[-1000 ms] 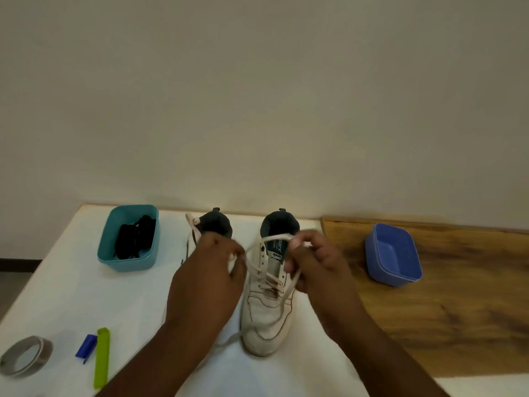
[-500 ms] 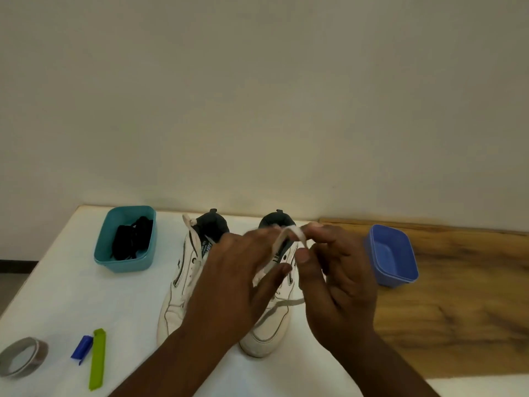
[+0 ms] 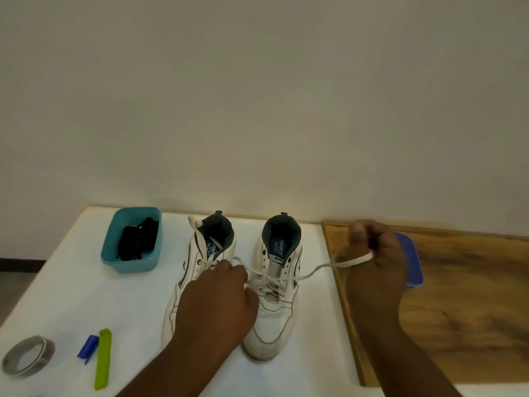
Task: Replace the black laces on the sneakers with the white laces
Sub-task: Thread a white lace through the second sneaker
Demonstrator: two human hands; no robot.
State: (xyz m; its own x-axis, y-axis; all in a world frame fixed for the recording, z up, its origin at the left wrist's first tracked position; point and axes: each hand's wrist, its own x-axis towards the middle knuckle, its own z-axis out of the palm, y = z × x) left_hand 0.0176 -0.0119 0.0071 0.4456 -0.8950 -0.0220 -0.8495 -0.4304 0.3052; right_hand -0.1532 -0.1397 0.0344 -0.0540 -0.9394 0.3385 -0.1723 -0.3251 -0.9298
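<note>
Two white sneakers stand side by side on the white table, toes toward me. The right sneaker (image 3: 274,296) carries a white lace (image 3: 323,266) through its eyelets. My right hand (image 3: 375,262) grips one end of that lace and holds it taut out to the right, over the wooden board. My left hand (image 3: 217,299) lies over the left sneaker (image 3: 200,253) and pinches the other end of the lace near the right sneaker's eyelets. The left sneaker also shows a white lace. The black laces (image 3: 137,242) lie bundled in a teal tub (image 3: 114,253).
A blue tub (image 3: 413,262) sits on the wooden board (image 3: 458,310), mostly behind my right hand. At front left lie a roll of grey tape (image 3: 27,355), a small blue clip (image 3: 88,345) and a green clip (image 3: 103,358). A wall runs behind the table.
My hands were together over the right sneaker's tongue. Now they have drawn apart: the right hand has pulled the lace out to the right, the left has dropped low.
</note>
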